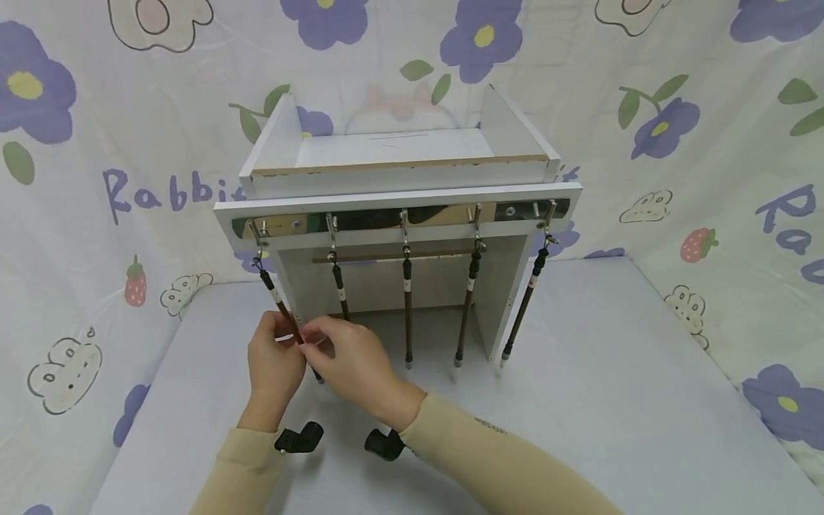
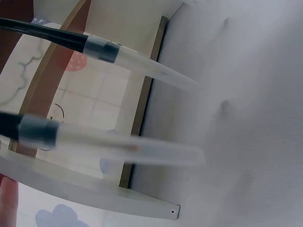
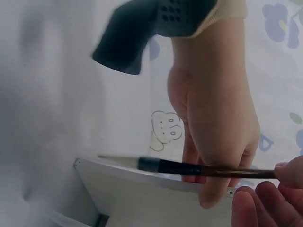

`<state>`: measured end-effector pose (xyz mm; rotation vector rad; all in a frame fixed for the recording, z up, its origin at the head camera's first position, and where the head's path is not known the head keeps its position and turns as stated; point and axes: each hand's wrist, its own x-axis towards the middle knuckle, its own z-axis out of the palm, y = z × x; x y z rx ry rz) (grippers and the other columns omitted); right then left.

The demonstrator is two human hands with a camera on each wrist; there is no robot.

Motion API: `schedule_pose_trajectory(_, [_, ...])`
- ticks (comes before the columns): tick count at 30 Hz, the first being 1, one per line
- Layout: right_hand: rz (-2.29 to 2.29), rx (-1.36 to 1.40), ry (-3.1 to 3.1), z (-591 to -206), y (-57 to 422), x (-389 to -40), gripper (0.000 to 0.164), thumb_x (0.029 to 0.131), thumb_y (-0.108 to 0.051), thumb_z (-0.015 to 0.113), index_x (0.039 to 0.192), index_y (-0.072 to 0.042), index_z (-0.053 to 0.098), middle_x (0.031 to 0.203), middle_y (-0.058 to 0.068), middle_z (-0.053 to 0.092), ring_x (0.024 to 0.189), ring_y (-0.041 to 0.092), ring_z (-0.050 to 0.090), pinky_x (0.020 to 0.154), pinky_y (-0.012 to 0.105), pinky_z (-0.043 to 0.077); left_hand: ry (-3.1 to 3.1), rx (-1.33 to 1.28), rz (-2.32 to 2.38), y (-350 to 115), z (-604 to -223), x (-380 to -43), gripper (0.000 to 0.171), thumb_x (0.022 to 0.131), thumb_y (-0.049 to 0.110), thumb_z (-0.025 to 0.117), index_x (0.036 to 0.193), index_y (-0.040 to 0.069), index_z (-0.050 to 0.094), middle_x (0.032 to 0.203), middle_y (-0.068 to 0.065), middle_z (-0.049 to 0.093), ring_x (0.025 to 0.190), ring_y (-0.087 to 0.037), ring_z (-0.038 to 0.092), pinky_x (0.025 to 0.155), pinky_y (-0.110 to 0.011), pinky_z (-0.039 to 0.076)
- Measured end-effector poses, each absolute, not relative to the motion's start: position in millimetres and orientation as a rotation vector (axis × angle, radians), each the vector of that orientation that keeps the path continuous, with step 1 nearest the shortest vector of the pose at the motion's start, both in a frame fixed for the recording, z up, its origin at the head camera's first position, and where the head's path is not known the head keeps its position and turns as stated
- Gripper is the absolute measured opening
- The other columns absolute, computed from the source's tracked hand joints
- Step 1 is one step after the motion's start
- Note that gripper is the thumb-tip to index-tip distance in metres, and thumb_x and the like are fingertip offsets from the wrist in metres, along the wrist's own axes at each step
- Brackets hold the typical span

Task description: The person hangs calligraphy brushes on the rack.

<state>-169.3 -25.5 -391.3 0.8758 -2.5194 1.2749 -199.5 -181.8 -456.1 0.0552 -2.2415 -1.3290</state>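
In the head view, a row of calligraphy brushes hangs by loops, each with a dark shaft and pale tip. At the leftmost brush [image 1: 277,296], my right hand [image 1: 357,361] pinches the shaft between thumb and fingertips. My left hand [image 1: 275,368] is right beside this shaft, its fingers bent; I cannot tell whether they grip it. In the right wrist view, the brush [image 3: 177,166] lies across the front of the left thumb [image 3: 211,191], and right fingertips [image 3: 289,172] hold the shaft farther up. Two brush tips [image 2: 128,146] fill the left wrist view.
The hooks sit on a shiny metal strip [image 1: 370,219] along the front of a white wooden stand [image 1: 412,172]. More brushes [image 1: 408,315] hang to the right. The stand's side panel [image 1: 502,293] rises from the white tabletop [image 1: 644,400]. A patterned cloth [image 1: 412,43] forms the backdrop.
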Motion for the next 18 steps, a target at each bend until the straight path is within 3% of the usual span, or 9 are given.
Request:
schedule_pose_trajectory(7, [1.164,0.971,-2.510,-407,-3,-160,0.020,0.095,-0.020,0.062,0.113,-0.013,0.066,0.105,-0.005,0.067,0.090,0.004,0.062,0.071,0.012,0.049,-2.261,0.031,-1.352,-186,-458,-202,0.022,0.086,0.011,0.073,0.100,0.005,0.056,0.093,-0.007,0.063,0.086,-0.017,0.064,0.072,-0.014,0.052])
schedule_pose_trajectory(13, [0.884,0.987,-2.484,-432,29,-152,0.025,0.095,-0.025,0.062,0.116,-0.013,0.066,0.110,-0.003,0.067,0.097,0.011,0.064,0.079,0.025,0.053,-2.361,-0.007,-1.374,-195,-457,-194,0.023,0.089,0.015,0.072,0.105,0.007,0.057,0.100,-0.005,0.063,0.095,-0.016,0.062,0.081,-0.027,0.054])
schedule_pose_trajectory(18, [0.688,0.979,-2.409,-446,54,-148,0.028,0.093,-0.027,0.063,0.116,-0.012,0.065,0.108,-0.001,0.067,0.100,0.015,0.064,0.085,0.033,0.053,-2.485,-0.121,-1.313,-204,-455,-182,0.030,0.092,0.001,0.059,0.122,0.003,0.055,0.116,-0.015,0.061,0.108,-0.029,0.060,0.089,-0.041,0.052])
